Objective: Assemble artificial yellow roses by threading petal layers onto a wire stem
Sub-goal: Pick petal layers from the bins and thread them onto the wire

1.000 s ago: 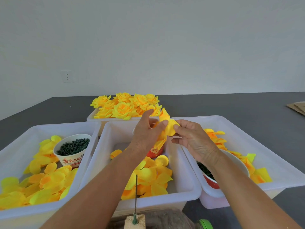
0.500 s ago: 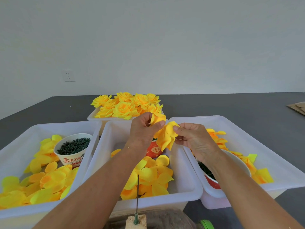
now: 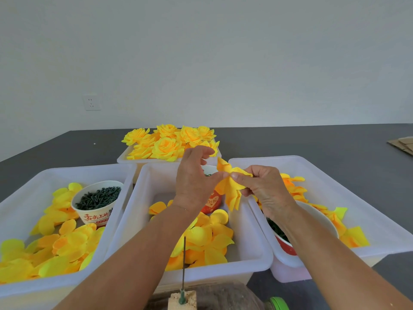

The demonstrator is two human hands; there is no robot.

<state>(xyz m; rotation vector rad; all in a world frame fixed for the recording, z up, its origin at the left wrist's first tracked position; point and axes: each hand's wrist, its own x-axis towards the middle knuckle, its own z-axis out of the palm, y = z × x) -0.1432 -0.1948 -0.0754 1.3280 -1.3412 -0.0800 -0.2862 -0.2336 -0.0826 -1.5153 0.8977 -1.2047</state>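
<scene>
A yellow petal layer (image 3: 230, 191) hangs above the middle bin (image 3: 257, 258), folded and drooping. My right hand (image 3: 262, 186) pinches its upper part between thumb and fingers. My left hand (image 3: 193, 177) is just left of it, thumb tip touching the petal beside my right thumb, the other fingers lifted and loosely curved off the petal. A thin dark wire stem (image 3: 183, 262) stands upright in a small tan block (image 3: 182, 301) at the bottom edge, nothing on it. Loose yellow petal layers (image 3: 205, 240) lie in the middle bin.
The left bin (image 3: 20, 182) holds petals and a paper cup of dark green parts (image 3: 98, 198). Over in the right bin (image 3: 335, 166) are petals and a white bowl (image 3: 321, 220). Finished yellow roses (image 3: 167, 143) fill the back bin. A red cup (image 3: 212, 202) stands in the middle bin.
My left fingers have let go of the petal layer and lifted away, leaving only the thumb touching. The layer now hangs from my right hand, slightly to the right.
</scene>
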